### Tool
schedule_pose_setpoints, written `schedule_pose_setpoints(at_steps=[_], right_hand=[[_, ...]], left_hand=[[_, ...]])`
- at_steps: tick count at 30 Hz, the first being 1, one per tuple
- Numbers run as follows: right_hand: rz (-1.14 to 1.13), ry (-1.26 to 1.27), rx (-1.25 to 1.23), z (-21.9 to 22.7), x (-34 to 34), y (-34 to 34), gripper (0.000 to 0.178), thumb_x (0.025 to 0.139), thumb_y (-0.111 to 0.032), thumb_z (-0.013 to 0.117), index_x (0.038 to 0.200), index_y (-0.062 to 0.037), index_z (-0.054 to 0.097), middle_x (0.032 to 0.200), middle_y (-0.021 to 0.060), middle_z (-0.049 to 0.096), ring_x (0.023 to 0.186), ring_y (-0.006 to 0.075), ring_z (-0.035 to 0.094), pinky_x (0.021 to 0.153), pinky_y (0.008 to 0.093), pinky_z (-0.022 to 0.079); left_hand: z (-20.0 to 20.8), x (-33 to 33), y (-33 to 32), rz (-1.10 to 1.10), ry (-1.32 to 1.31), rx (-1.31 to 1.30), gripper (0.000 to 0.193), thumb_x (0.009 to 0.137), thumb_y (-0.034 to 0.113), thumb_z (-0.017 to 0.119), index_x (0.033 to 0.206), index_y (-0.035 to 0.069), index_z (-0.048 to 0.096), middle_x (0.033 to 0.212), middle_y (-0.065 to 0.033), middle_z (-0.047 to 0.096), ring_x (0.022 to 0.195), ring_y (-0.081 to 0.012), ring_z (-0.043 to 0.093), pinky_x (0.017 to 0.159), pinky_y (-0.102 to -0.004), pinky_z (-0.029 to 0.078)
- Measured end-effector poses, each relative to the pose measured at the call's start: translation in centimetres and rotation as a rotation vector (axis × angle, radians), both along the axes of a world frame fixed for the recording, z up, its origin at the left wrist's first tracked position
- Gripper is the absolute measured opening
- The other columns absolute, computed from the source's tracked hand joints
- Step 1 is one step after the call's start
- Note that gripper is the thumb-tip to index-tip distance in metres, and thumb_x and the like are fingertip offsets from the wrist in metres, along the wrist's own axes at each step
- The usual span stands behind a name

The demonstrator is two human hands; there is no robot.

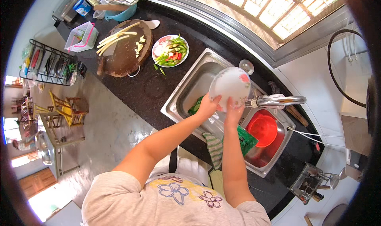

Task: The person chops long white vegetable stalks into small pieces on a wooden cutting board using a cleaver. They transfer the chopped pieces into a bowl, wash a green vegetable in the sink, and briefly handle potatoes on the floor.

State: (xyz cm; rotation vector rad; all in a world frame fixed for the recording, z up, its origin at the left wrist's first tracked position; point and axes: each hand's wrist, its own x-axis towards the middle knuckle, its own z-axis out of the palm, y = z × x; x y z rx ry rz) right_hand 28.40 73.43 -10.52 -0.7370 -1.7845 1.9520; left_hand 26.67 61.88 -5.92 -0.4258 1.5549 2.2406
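Note:
Over the double steel sink (pixel 170 107), I hold a white plate (pixel 228 83) with a pink flower pattern, tilted, beside the faucet (pixel 278 101). My left hand (pixel 208 106) grips its near left rim, and my right hand (pixel 235 111) grips the near edge a little to the right. The fingers behind the plate are hidden. Below my forearms, a green plastic basket (pixel 247 142) lies partly covered across the sink divider. A red basin (pixel 262 130) sits in the right-hand bowl. Something leafy green (pixel 195 106) shows in the left bowl, beside my left hand.
Left of the sink, a plate of cut vegetables (pixel 170 51) stands near a round chopping board (pixel 137 30) carrying a cleaver and pale stalks. A striped cloth (pixel 213 150) hangs at the sink's front edge. A small glass (pixel 246 66) stands behind it. A utensil rack (pixel 305 183) is at right.

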Motion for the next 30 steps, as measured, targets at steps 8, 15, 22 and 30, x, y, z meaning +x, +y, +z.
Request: schedule_pose_setpoints(at_steps=[8, 15, 22, 30], right_hand=[[0.144, -0.44, 0.585, 2.4, 1.0, 4.6, 0.034, 0.095, -0.027, 0.055, 0.105, 0.0056, 0.06, 0.092, 0.015, 0.068, 0.083, 0.0268, 0.065, 0.075, 0.0382, 0.05], [-0.168, -0.081, -0.363, -2.8, 3.0, 16.1, 0.026, 0.096, -0.012, 0.051, 0.12, -0.0045, 0.054, 0.103, 0.0143, 0.065, 0.092, 0.0267, 0.066, 0.078, 0.0398, 0.055], [-0.451, 0.071, -0.887, -3.1, 1.3, 24.6, 0.026, 0.094, -0.021, 0.049, 0.118, -0.0098, 0.051, 0.123, 0.0111, 0.053, 0.11, 0.0302, 0.05, 0.1, 0.0616, 0.031], [-0.309, 0.118, -0.954, 2.7, 0.9, 22.7, 0.073, 0.087, -0.043, 0.058, 0.143, -0.0048, 0.03, 0.158, 0.0074, 0.018, 0.146, 0.0247, 0.016, 0.109, 0.0625, 0.012]], left_hand=[[-1.0, 2.5, 0.2, -0.146, -0.493, 0.466, 0.037, 0.093, 0.005, 0.049, 0.125, -0.012, 0.043, 0.115, -0.0258, 0.06, 0.101, -0.0368, 0.065, 0.087, -0.0422, 0.059], [0.1, 2.8, 4.1, -0.238, -0.597, 0.497, 0.04, 0.091, 0.0, 0.037, 0.13, -0.007, 0.037, 0.123, -0.0273, 0.054, 0.105, -0.0395, 0.063, 0.087, -0.0466, 0.058], [-0.8, 2.6, 3.6, -0.482, 0.102, -0.566, 0.037, 0.086, 0.002, 0.052, 0.119, -0.006, 0.036, 0.112, -0.0261, 0.051, 0.084, -0.0451, 0.063, 0.068, -0.0456, 0.06], [1.0, 2.4, -3.6, -0.37, 0.593, -1.193, 0.036, 0.087, 0.008, 0.056, 0.117, -0.004, 0.041, 0.118, -0.031, 0.047, 0.084, -0.0461, 0.061, 0.072, -0.0502, 0.053]])
